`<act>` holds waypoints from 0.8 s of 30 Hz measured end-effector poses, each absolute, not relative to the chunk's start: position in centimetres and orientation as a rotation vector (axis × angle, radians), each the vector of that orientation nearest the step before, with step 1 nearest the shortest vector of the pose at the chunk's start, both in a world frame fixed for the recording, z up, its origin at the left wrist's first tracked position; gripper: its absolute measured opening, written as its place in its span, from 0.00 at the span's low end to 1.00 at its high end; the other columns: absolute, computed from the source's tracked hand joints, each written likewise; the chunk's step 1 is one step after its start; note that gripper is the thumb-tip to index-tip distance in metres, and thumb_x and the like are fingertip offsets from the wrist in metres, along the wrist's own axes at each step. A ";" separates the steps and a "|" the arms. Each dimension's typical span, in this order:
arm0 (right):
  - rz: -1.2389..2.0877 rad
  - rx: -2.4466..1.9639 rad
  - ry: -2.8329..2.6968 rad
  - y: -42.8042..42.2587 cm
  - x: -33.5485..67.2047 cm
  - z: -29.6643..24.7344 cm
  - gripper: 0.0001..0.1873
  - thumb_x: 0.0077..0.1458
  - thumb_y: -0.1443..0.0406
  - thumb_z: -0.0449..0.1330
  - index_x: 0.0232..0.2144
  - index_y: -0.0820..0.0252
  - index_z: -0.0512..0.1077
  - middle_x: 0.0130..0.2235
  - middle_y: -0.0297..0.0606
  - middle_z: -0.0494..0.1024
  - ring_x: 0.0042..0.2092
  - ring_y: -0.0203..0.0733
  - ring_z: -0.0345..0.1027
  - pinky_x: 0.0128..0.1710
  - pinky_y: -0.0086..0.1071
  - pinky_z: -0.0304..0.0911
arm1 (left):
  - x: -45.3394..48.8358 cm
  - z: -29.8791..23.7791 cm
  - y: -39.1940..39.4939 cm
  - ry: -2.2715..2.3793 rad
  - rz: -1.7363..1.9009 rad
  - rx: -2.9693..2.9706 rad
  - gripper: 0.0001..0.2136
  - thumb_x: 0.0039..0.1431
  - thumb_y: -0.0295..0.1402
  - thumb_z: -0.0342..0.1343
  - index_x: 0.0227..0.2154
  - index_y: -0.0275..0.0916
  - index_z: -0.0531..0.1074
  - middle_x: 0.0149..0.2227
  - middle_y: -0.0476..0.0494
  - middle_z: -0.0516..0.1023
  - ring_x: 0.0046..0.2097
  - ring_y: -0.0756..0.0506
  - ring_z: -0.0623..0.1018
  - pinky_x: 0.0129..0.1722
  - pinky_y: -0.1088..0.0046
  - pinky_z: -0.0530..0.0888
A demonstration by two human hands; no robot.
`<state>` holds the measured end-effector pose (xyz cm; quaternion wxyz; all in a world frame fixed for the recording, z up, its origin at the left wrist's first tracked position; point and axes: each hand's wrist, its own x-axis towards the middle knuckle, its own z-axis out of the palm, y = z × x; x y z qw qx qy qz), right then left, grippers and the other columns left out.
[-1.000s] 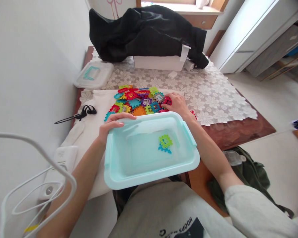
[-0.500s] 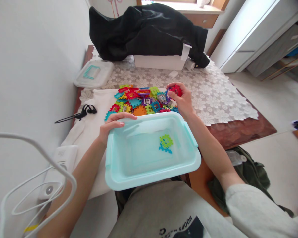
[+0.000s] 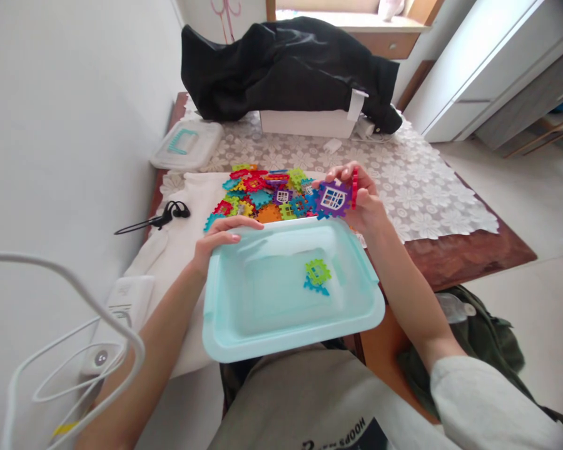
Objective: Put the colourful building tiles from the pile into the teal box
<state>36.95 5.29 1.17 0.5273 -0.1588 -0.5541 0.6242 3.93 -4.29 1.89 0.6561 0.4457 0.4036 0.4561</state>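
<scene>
The right hand (image 3: 366, 201), fingers curled closed, pinched a purple plastic window tile (image 3: 333, 200) and a red tile (image 3: 355, 187) above the rim of a pale turquoise plastic tub (image 3: 293, 353), which the left hand (image 3: 220, 236) gripped.

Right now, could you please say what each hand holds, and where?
The right hand holds a purple tile and red tile by their edges; the left hand grips a pale blue tub's rim.
</scene>
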 end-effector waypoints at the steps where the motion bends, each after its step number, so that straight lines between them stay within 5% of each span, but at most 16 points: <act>1: 1.554 -0.356 -1.388 5.2 37.2 1.3 0.28 0.48 0.42 0.83 0.41 0.48 0.80 0.49 0.38 0.87 0.60 0.56 0.84 0.63 0.55 0.80 | 3.9 1.9 -4.3 0.916 1.033 1.012 0.18 0.44 0.32 0.68 0.39 0.35 0.92 0.39 0.39 0.91 0.34 0.43 0.83 0.32 0.74 0.76; 5: 1.682 -0.254 -1.725 5.0 37.8 1.9 0.21 0.53 0.50 0.83 0.41 0.54 0.84 0.44 0.41 0.91 0.51 0.54 0.88 0.70 0.56 0.74 | 3.8 2.0 -4.2 0.922 1.019 1.011 0.17 0.44 0.33 0.68 0.39 0.36 0.92 0.38 0.39 0.91 0.35 0.43 0.83 0.33 0.74 0.77; 9: 1.663 -0.259 -1.918 4.6 37.2 3.0 0.18 0.56 0.51 0.82 0.39 0.55 0.86 0.45 0.44 0.93 0.59 0.56 0.86 0.81 0.57 0.57 | 3.9 2.2 -4.2 0.954 1.002 1.029 0.16 0.45 0.32 0.68 0.38 0.37 0.92 0.38 0.41 0.90 0.34 0.43 0.82 0.32 0.74 0.76; 16: 1.587 -0.384 -1.959 4.1 36.8 4.1 0.18 0.52 0.47 0.82 0.29 0.53 0.87 0.32 0.42 0.89 0.59 0.63 0.86 0.77 0.62 0.63 | 3.8 1.7 -4.1 1.020 1.038 1.089 0.13 0.46 0.33 0.67 0.34 0.37 0.91 0.42 0.38 0.91 0.39 0.40 0.83 0.36 0.72 0.78; 19: 1.610 -0.328 -2.063 4.3 37.1 4.5 0.18 0.57 0.45 0.79 0.30 0.50 0.88 0.40 0.42 0.91 0.64 0.63 0.82 0.76 0.62 0.65 | 3.6 1.4 -4.2 1.017 1.032 1.116 0.12 0.49 0.34 0.66 0.35 0.39 0.90 0.43 0.39 0.90 0.40 0.40 0.83 0.38 0.70 0.78; 24: 1.624 -0.411 -1.933 4.4 36.6 4.1 0.27 0.51 0.38 0.79 0.39 0.51 0.89 0.59 0.47 0.88 0.65 0.62 0.81 0.69 0.55 0.73 | 3.4 1.1 -4.4 0.988 1.014 1.127 0.12 0.49 0.35 0.68 0.38 0.44 0.89 0.44 0.41 0.89 0.41 0.39 0.84 0.41 0.66 0.79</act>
